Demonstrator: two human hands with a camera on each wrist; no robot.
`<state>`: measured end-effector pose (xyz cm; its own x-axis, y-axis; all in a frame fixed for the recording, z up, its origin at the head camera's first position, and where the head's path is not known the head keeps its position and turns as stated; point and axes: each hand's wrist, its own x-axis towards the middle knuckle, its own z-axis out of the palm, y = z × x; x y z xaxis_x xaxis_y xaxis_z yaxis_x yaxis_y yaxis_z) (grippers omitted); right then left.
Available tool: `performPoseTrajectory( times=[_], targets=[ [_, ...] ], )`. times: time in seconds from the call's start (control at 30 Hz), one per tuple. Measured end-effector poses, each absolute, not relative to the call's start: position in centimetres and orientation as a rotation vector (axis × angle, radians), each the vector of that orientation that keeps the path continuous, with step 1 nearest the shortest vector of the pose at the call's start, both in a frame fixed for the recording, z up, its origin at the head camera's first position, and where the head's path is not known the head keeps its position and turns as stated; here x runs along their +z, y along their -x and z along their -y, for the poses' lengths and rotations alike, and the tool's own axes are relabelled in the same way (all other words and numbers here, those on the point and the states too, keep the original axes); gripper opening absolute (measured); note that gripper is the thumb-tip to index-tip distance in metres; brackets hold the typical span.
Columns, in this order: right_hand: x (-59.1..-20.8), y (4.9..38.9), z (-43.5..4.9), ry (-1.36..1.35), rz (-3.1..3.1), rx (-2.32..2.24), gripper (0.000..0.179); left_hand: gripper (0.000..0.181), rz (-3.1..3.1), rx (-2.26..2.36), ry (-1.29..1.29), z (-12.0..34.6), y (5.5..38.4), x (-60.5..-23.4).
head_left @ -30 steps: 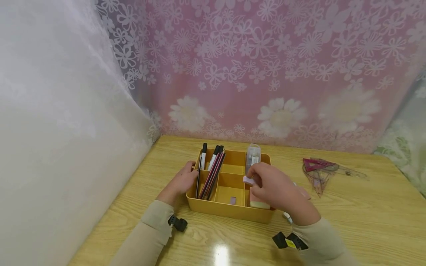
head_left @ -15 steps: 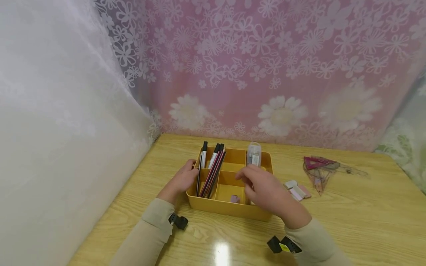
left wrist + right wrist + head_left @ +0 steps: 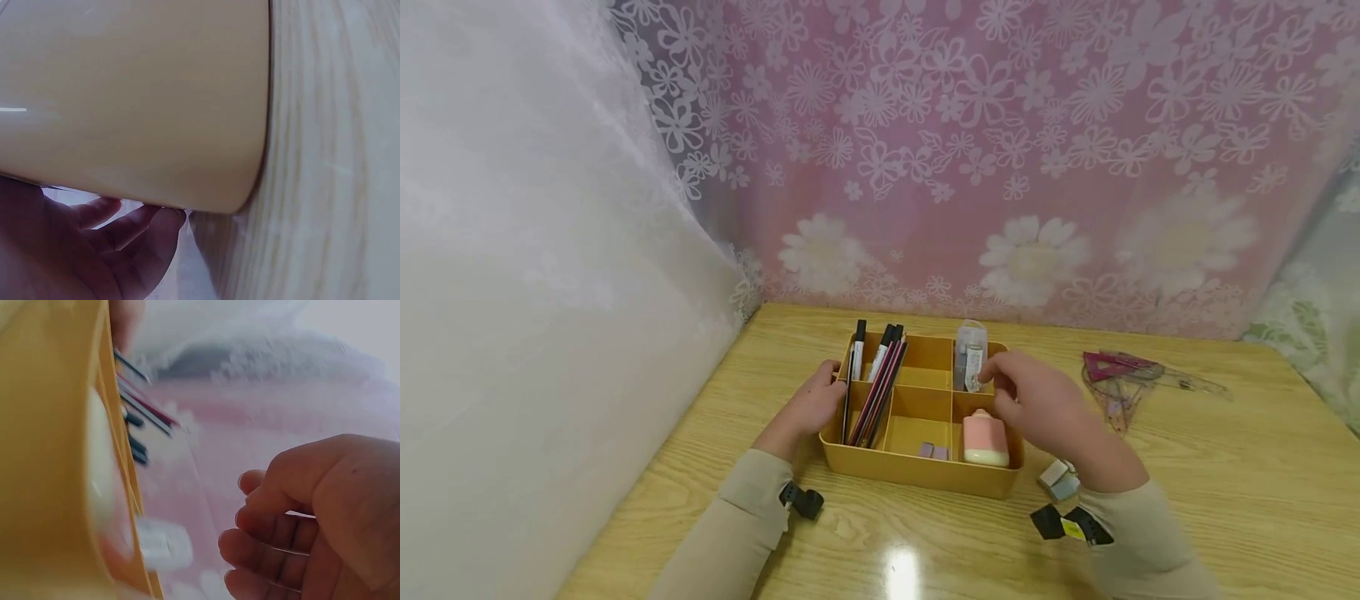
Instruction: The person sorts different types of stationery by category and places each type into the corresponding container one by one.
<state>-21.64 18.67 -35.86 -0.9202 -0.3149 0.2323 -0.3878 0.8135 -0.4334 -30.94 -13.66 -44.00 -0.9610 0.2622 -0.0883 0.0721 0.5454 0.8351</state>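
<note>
A yellow desk organizer (image 3: 917, 475) with several compartments stands on the wooden table. My left hand (image 3: 812, 402) holds its left wall; in the left wrist view, bent fingers (image 3: 134, 240) touch the outside. My right hand (image 3: 1037, 408), fingers loosely curled and holding nothing, hovers over the organizer's right edge. In the right wrist view, there is a gap between this hand (image 3: 300, 519) and the organizer. Two small lavender erasers (image 3: 933, 451) lie in the front middle compartment. A pink and cream bottle (image 3: 985, 437) occupies the front right one, with a clear plastic case (image 3: 972, 354) behind it.
Pencils (image 3: 880, 396) and black-capped markers (image 3: 859, 350) lean in the left compartments. On the table to the right, small light erasers (image 3: 1060, 480) lie partly hidden by my right arm. Farther back are transparent and magenta set squares (image 3: 1112, 371). A floral curtain (image 3: 955, 167) hangs behind.
My right hand has let go of a lavender eraser, which now lies beside another in the front middle compartment. The hand has then moved right, uncovering the bottle. My left hand stays put.
</note>
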Motion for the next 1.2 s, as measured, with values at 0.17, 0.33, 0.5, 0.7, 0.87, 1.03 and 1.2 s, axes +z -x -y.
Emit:
performPoseTrajectory(
  times=[0.17,0.33,0.5,0.7,0.87,1.03,1.2],
  targets=[
    [-35.3,22.3,-21.7,-0.446,2.883,0.731,0.022,0.052,-2.567,1.389,-0.284,13.7,31.0,-44.1],
    [-35.5,22.9,-24.4,-0.365,2.918,0.704,0.022,0.051,-2.571,1.396,-0.282,13.7,31.1,-44.0],
    [-36.5,23.6,-26.3,-0.278,2.997,0.717,0.021,0.05,-2.574,1.388,-0.269,13.8,31.1,-44.2],
    [-39.1,24.8,-27.8,-0.178,3.171,0.783,0.029,0.049,-2.576,1.403,-0.288,13.7,31.1,-44.3],
    [-41.4,25.6,-28.4,-0.172,3.289,0.825,0.043,0.05,-2.577,1.401,-0.278,13.6,31.1,-44.4],
    [-42.2,25.7,-28.2,-0.137,3.29,0.825,0.039,0.05,-2.576,1.399,-0.281,13.7,31.0,-44.2],
    [-42.8,25.8,-28.0,-0.098,3.272,0.824,0.031,0.05,-2.588,1.385,-0.292,13.7,31.1,-44.3]
  ],
)
